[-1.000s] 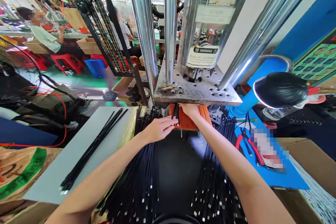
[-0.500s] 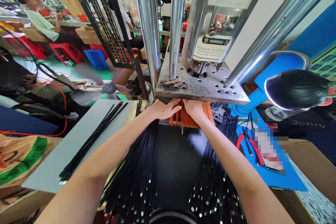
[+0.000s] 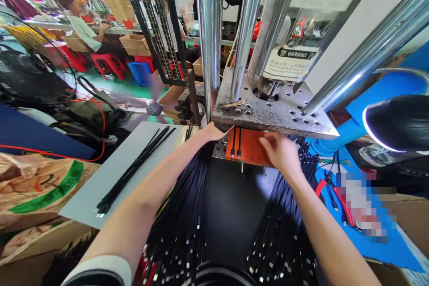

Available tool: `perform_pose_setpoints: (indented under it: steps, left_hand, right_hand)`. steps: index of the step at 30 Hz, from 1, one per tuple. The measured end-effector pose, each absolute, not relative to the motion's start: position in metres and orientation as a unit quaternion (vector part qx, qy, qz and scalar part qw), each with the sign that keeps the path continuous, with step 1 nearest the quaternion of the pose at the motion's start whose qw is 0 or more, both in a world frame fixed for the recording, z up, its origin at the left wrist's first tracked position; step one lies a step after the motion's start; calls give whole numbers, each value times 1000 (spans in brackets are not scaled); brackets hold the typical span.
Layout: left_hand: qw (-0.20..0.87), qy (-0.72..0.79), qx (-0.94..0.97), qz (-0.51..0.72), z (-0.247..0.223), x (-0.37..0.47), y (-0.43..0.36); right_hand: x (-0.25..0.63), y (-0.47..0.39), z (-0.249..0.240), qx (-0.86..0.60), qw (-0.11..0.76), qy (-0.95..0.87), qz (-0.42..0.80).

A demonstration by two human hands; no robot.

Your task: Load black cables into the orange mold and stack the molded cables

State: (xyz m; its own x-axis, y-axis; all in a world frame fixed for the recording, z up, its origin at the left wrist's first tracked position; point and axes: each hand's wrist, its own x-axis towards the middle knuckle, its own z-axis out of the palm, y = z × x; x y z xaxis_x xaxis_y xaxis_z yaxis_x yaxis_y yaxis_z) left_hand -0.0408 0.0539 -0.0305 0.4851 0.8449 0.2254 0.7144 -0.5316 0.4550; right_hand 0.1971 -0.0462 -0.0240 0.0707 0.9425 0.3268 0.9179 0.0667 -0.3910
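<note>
- Workshop floor behind: a vertical press with chrome columns [image 3: 209, 31], a perforated steel plate [image 3: 271, 114], a person seated at a far bench.
- Orange mould block [image 3: 250, 147] sits under the plate; two black cable ends [image 3: 236, 140] lie in it, long axis running away from the wearer — heads toward the near edge.
- Left hand [image 3: 211, 133] reaches under the plate's left corner; its fingers are hidden, grip cannot be told.
- Right hand [image 3: 280, 154] rests on the block's right side, fingers curled, holding nothing visible.
- Black cable bundles [image 3: 181, 228] fan out on both sides.
</note>
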Motion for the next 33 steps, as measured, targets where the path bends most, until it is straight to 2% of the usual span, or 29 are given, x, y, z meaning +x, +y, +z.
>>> perform_pose_setpoints:
  steps: [1, 3, 6, 8, 10, 15, 20, 24, 27, 30, 33]
  left_hand:
    - [138, 483, 840, 205, -36, -50, 49]
    - [104, 542, 816, 171, -47, -69, 38]
    - [89, 608, 780, 117, -62, -88, 30]
    - [106, 622, 769, 106, -66, -95, 31]
    - [126, 619, 765, 125, -63, -99, 34]
    - [185, 555, 791, 179, -40, -104, 19]
    - [361, 396, 799, 273, -10, -87, -17]
    - [411, 342, 800, 272, 8, -65, -35]
    - [450, 317, 790, 270, 18, -49, -42]
    - [536, 306, 752, 232, 28, -36, -47]
    - [641, 278, 694, 175, 40, -23, -51]
  right_hand:
    - [217, -63, -31, -709, 257, -657, -14]
    - [252, -95, -48, -792, 152, -587, -75]
    - [278, -122, -67, -839, -31, -543, -10]
    - [278, -127, -73, -829, -53, -553, 64]
    - [274, -126, -73, -835, -38, -541, 95]
    - [273, -126, -70, -869, -74, -487, 35]
    - [277, -127, -70, -869, -40, -486, 84]
    - [275, -133, -64, -888, -57, -454, 53]
    - [275, -136, -63, -868, -47, -489, 72]
    - [279, -137, -65, -875, 39, -474, 93]
    - [278, -144, -61, -861, 212, -448, 111]
